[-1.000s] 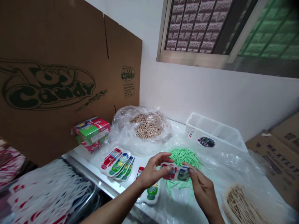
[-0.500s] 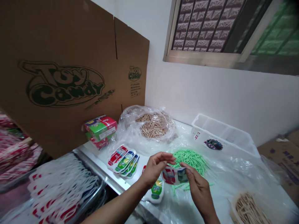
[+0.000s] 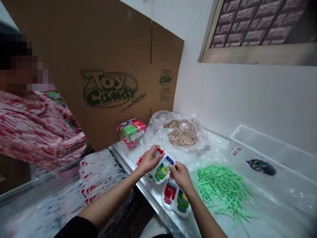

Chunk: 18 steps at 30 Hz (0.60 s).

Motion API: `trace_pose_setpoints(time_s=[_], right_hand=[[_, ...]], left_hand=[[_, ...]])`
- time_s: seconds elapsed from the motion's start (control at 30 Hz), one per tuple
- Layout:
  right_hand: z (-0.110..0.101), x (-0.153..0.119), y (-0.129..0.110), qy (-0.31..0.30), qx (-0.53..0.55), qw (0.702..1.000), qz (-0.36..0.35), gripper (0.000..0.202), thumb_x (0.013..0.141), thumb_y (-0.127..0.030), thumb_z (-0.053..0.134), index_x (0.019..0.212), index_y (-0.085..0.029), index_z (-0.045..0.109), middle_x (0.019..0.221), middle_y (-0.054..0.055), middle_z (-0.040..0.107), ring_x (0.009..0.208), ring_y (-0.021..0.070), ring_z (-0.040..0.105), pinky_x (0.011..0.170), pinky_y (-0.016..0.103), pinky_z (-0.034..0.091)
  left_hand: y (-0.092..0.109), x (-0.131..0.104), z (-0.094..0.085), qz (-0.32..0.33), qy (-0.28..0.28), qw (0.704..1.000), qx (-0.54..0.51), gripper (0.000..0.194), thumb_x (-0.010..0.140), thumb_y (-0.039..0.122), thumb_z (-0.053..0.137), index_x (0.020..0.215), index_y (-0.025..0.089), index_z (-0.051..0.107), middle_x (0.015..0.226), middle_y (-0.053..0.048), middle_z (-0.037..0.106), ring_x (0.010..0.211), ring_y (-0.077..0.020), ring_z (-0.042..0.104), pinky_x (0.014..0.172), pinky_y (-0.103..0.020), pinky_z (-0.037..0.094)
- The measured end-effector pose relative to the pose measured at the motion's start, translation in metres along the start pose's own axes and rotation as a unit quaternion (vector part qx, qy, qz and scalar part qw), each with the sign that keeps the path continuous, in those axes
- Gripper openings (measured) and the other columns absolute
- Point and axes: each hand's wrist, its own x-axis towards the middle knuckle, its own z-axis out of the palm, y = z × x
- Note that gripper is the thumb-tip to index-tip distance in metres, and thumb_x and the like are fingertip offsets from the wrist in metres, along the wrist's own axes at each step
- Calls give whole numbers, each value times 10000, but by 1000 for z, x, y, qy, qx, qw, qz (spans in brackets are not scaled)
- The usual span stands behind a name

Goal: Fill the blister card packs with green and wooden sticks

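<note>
one card [image 3: 163, 170] is held over other cards [image 3: 139, 160], too covered to count — left hand [image 3: 149, 162] curled on its top, right hand [image 3: 182, 177] pinching its edge. one green heap [image 3: 223, 187] lies to the right.

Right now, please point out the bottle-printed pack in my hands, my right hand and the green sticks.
Bottle-printed pack [image 3: 162, 171], head view: green bottle print.
Right hand [image 3: 181, 175], head view: back of hand.
Green sticks [image 3: 221, 187], head view: pile's middle.
</note>
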Motion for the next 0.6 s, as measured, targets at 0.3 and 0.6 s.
trace_pose_setpoints(time_s=[0.3, 0.6], right_hand=[[38, 43, 8, -25, -69, 997, -14, 326, 907, -373, 433, 1056, -123, 581, 826, 7, 638, 779, 166, 622, 704, 293, 482], [-37, -51, 63, -44, -197, 978, 48, 220, 841, -302, 424, 794, -200, 613, 705, 26, 674, 666, 172, 606, 599, 236, 366]], left_hand=[[-51, 23, 5, -53, -8, 982, 184, 593, 737, 197, 585, 1291, 114, 389, 1227, -169, 545, 1135, -276, 485, 911, -337, 360], [3, -43, 69, -3, -174, 963, 206, 424, 764, 484, 550, 1054, 174, 545, 1005, -129, 643, 928, -288, 595, 769, -343, 407]])
